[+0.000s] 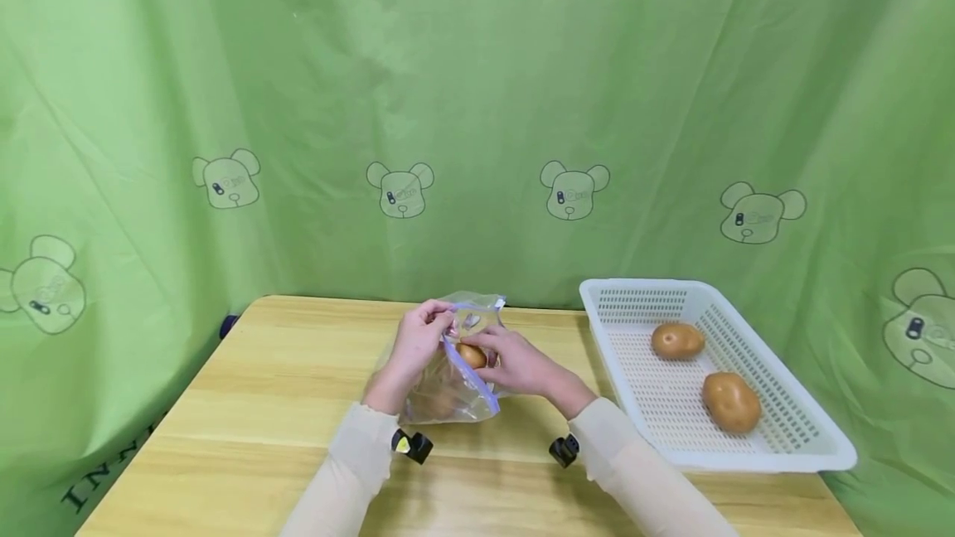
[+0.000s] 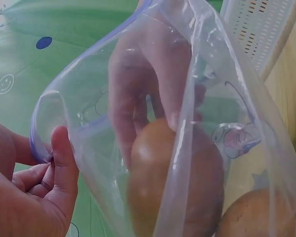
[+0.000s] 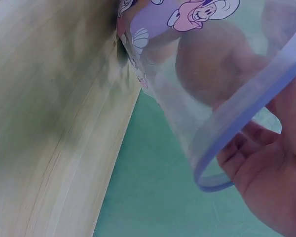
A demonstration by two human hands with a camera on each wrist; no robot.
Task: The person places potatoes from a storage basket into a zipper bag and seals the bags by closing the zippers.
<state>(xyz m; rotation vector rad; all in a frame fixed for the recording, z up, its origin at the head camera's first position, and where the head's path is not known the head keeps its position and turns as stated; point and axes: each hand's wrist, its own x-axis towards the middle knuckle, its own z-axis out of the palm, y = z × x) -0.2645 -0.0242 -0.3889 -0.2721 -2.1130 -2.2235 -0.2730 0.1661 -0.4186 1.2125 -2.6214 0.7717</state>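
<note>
A clear zip bag (image 1: 436, 400) with a purple-blue zip edge stands over the wooden table, its mouth spread. My left hand (image 1: 418, 342) pinches the rim; the left wrist view shows thumb and fingers on that edge. Through the mouth reaches my right hand (image 1: 522, 363), its fingers holding the upper end of a brown potato (image 2: 175, 182) inside the bag. Beside that, lower in the bag, lies another potato (image 2: 259, 215). In the right wrist view the bag's film, printed with cartoon figures, partly veils the held potato (image 3: 207, 64).
To the right, a white plastic basket (image 1: 746, 461) with slotted walls holds two potatoes, one farther back (image 1: 677, 341) and one nearer (image 1: 732, 402). The wooden table (image 1: 261, 404) ends against a green curtain (image 1: 477, 255) with printed bear heads.
</note>
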